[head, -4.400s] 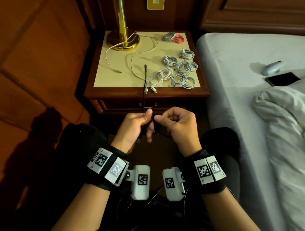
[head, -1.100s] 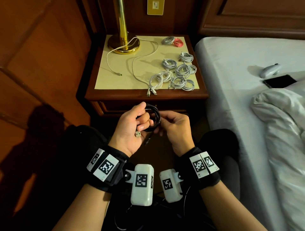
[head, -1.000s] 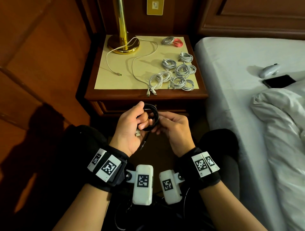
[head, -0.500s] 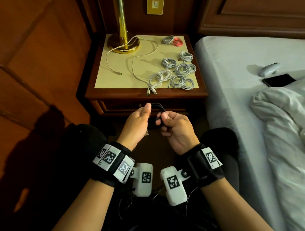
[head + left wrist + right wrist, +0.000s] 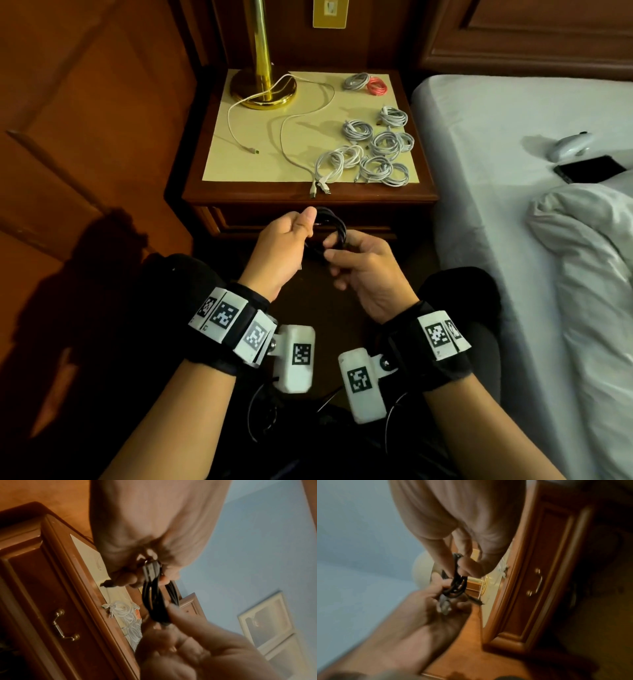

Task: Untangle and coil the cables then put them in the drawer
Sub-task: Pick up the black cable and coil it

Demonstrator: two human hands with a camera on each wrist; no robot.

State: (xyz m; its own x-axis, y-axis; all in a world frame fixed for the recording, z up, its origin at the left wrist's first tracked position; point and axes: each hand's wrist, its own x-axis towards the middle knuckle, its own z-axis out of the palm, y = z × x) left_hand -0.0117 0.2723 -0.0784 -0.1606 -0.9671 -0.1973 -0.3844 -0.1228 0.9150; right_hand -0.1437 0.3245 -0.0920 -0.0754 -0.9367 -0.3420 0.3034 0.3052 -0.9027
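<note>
In the centre of the head view, both hands hold one thin black cable wound into a small coil (image 5: 331,230), just below the front edge of the dark wooden nightstand (image 5: 308,199). The left hand (image 5: 284,245) is on the left side of the coil, with its thumb pressed on the upper loops and its fingers curled around them. The right hand (image 5: 363,265) is on the lower right side and pinches the loops between the thumb and the curled fingers. In the left wrist view a silver plug end (image 5: 150,568) lies against the left palm, so one end of the cable is inside that grip.

The coil stands almost upright, and its flat face is turned to the left and right hands, not to the nightstand top. The closed wooden drawer front with the small brass handle (image 5: 66,625) lies directly behind the coil, towards the upper part of the head view, and it is near both hands. I cannot tell which hand is nearer to the handle.

In my judgement the coil is nearly finished, and one hand must take it alone so that the other can pull the drawer.

On the cream mat on top lie several coiled white cables (image 5: 375,150), one coiled red cable (image 5: 376,86) in the upper right, and one long loose white cable (image 5: 284,137) beside the brass lamp base (image 5: 263,89).
</note>
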